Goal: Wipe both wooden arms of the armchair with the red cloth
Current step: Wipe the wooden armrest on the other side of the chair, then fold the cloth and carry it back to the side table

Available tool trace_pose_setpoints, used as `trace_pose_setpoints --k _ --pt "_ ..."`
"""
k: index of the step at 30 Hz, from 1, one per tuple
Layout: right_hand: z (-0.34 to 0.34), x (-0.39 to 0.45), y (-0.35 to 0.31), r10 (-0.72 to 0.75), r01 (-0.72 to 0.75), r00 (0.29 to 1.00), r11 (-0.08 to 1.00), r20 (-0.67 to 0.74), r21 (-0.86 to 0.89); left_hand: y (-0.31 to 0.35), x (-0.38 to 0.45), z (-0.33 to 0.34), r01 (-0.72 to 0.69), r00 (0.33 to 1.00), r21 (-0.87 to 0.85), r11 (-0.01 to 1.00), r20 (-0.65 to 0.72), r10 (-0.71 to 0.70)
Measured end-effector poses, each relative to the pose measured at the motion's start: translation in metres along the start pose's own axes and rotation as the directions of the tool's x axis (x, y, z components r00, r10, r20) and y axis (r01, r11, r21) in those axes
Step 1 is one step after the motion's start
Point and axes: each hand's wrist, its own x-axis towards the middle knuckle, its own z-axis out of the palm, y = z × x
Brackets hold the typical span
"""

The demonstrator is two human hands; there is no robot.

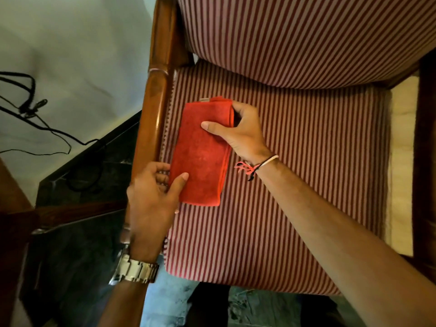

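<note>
A folded red cloth lies on the striped seat cushion of the armchair, close beside the left wooden arm. My left hand pinches the cloth's near left edge, thumb on top and fingers under it. My right hand grips the far right edge, thumb pressed on the top face. The right wooden arm runs along the frame's right side, dark and partly cut off. The striped back cushion fills the top.
A dark side table stands left of the chair with black cables trailing over it and the pale wall. My legs in jeans are at the seat's front edge. A metal watch sits on my left wrist.
</note>
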Motion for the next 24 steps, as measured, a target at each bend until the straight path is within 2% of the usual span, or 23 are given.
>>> trace_pose_setpoints --k 6,13,19,24 --pt "-0.100 -0.028 -0.001 -0.020 0.022 0.997 1.000 -0.073 0.019 0.046 -0.045 0.066 -0.041 0.998 -0.040 0.998 0.050 0.043" --pt "-0.268 -0.075 -0.013 -0.083 0.077 0.983 0.996 -0.163 -0.044 0.123 -0.127 0.185 -0.126 0.983 -0.094 0.988 0.123 0.137" --pt "-0.411 -0.116 -0.006 -0.057 0.046 0.975 0.997 -0.214 -0.057 0.187 -0.197 0.287 -0.144 0.967 -0.141 0.979 0.192 0.170" --pt "-0.502 -0.135 0.003 -0.021 0.016 0.977 1.000 -0.214 -0.025 0.227 -0.243 0.357 -0.146 0.951 -0.143 0.979 0.253 0.179"
